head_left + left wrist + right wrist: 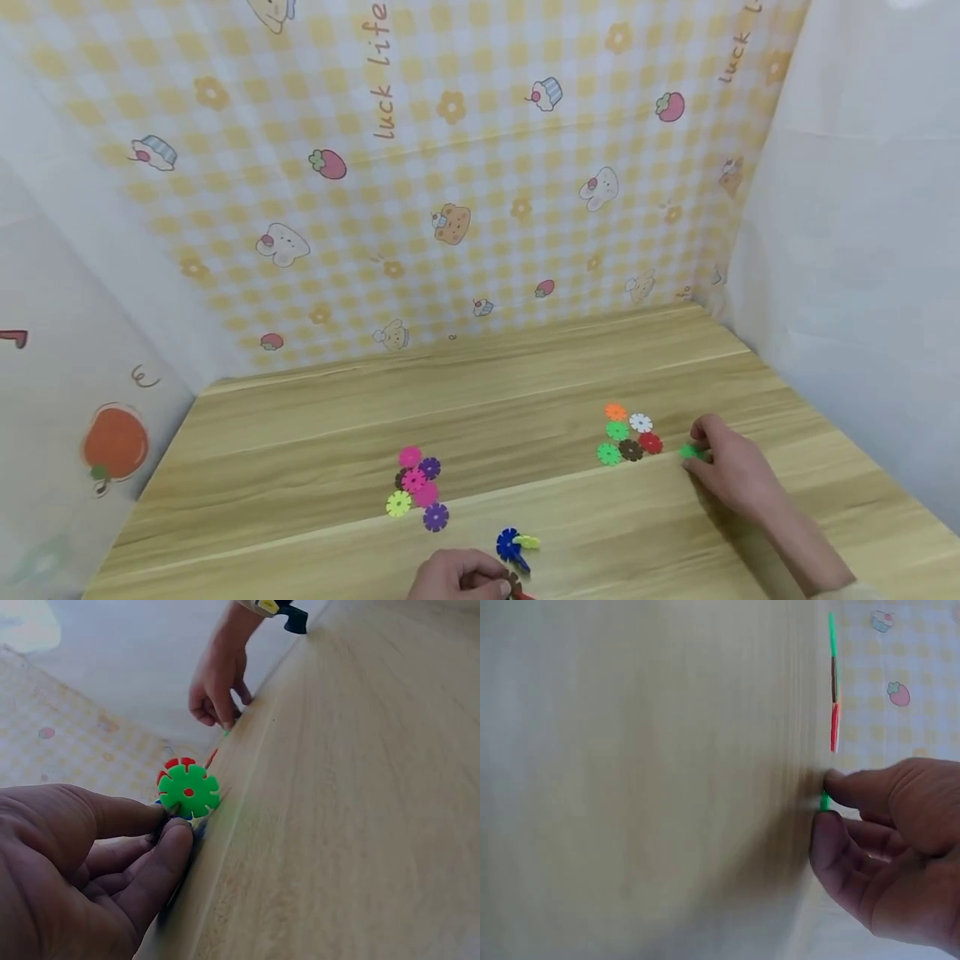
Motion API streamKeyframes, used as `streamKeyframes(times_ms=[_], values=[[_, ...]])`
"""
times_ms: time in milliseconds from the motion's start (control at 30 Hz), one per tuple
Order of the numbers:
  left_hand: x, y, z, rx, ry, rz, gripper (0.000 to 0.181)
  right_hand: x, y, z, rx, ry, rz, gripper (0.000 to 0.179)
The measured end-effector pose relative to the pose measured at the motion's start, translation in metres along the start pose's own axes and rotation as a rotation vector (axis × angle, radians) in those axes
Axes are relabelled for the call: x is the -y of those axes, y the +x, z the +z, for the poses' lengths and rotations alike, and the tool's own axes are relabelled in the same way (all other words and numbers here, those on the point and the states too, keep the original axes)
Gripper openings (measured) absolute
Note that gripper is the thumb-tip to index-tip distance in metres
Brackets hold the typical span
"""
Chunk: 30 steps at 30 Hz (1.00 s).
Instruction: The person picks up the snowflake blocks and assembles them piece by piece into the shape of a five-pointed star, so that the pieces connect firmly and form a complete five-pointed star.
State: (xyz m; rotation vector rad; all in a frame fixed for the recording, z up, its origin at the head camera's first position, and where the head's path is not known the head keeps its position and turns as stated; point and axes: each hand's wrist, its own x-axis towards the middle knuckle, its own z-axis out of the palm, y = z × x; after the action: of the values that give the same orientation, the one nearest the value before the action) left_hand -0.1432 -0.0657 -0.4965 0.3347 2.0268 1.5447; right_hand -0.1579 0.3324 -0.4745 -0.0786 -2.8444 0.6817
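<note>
1. We take the far edge of the desk [352, 417] as 12 o'clock in the head view.
2. Our right hand [731, 468] has its thumb and fingers closed on a green disc [692, 452], pinching it at opposite edges. We cannot tell whether it has left the wood.
3. From that disc, the nearest loose piece is a red disc [650, 442], just apart, between 9 and 10 o'clock. It lies in a group with an orange disc [616, 412], a white disc [641, 423], a dark disc [631, 450] and two more green ones.
4. Our left hand [453, 577] grips a brown disc [513, 581] between thumb and fingers; the left wrist view shows a notched disc [189, 792], also green, beyond the fingertips, with red behind it.
5. From the left hand, a blue joined piece [508, 544] sits near, at about 2 o'clock, and a pink-and-purple cluster [412, 481] at about 11.
6. For a clean pick-up, we would pinch only the rim, leaving the slots uncovered, and lift straight up so the thin plastic doesn't skid.
7. We would steady the left grip meanwhile, using light pressure so the held pieces don't twist.
</note>
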Motion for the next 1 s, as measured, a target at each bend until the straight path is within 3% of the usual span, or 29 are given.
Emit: streamKeyframes(times_ms=[167,300,567,767,867,1000], values=[[-0.001,-0.002,-0.001,-0.048,0.039,0.002,0.014,0.007,0.009,0.002,0.042,-0.065,-0.074,0.035],[-0.006,-0.005,-0.001,-0.066,0.046,0.012,0.021,0.009,0.012,0.001,0.046,-0.059,-0.084,0.037],[-0.013,-0.007,-0.002,-0.042,0.058,0.017,0.033,-0.003,0.007,-0.007,0.051,-0.070,0.013,0.046],[-0.012,-0.013,-0.011,-0.049,0.087,0.051,0.034,-0.008,0.011,-0.012,0.128,-0.056,0.066,0.050],[-0.013,-0.016,-0.018,-0.156,0.215,0.079,0.033,-0.008,0.013,-0.012,0.161,-0.043,0.100,0.053],[-0.012,-0.018,-0.025,-0.435,0.484,0.100,0.036,-0.006,0.011,-0.009,0.191,-0.011,0.104,0.056]])
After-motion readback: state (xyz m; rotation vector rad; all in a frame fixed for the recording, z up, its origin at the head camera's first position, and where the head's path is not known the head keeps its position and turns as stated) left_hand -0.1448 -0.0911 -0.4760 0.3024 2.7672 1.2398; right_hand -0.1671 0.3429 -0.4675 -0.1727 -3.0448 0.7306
